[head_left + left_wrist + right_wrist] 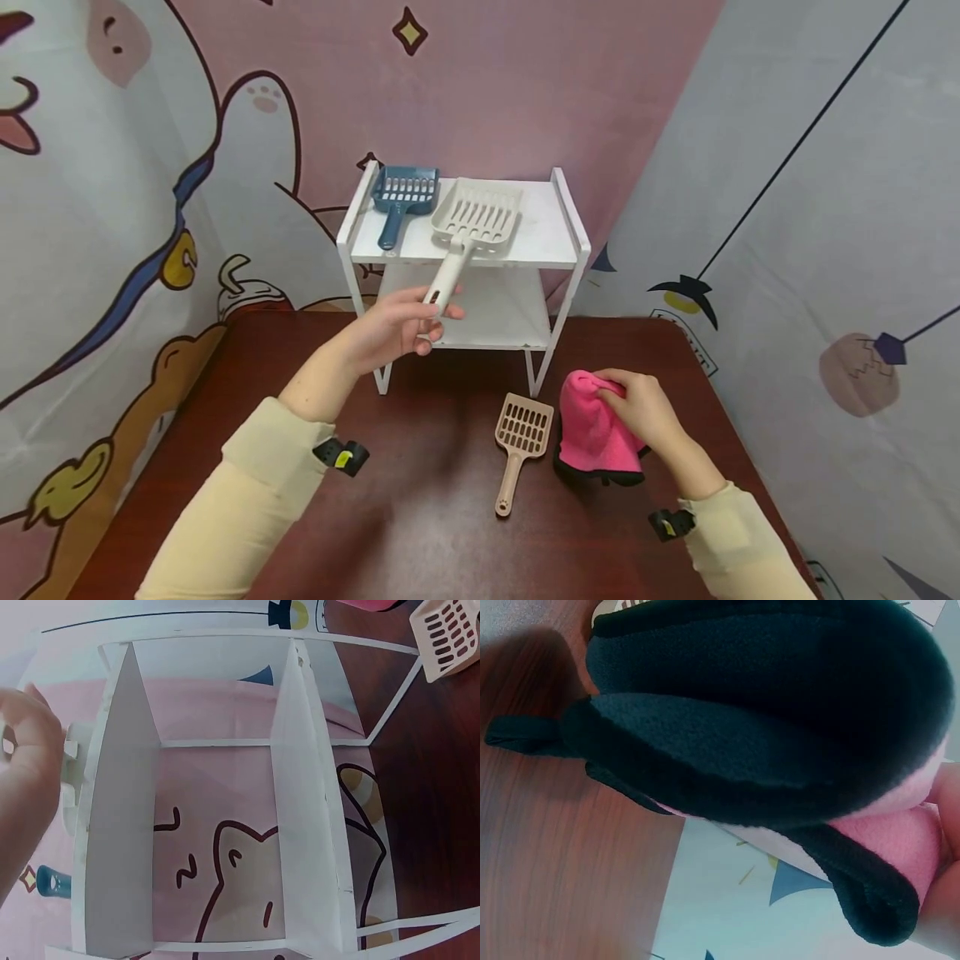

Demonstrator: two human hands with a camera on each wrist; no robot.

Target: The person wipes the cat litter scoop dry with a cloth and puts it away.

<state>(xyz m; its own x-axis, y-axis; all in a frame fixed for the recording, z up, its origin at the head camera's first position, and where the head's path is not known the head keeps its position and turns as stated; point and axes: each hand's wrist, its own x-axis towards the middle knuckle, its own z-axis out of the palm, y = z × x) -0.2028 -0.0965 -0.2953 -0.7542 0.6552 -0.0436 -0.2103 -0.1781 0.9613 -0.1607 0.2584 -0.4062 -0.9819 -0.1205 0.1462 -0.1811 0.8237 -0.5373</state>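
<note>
Head view: left sleeve [247, 492] and right sleeve [738, 537] are being cut off at the near edge; some fingers of the right hand [645, 408] are hiding behind the pink pouch [596, 437]. Left wrist view: left hand [397, 325] and tan scoop [515, 452] are being cropped; white shelf [546, 218] is covering most of blue scoop [401, 207] and white scoop [463, 242]. Right wrist view: hand is being cropped, blurring; pouch's dark inside is looking too murky to read.

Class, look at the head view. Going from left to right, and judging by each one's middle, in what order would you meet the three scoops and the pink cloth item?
Blue scoop → white scoop → beige scoop → pink cloth item.
</note>
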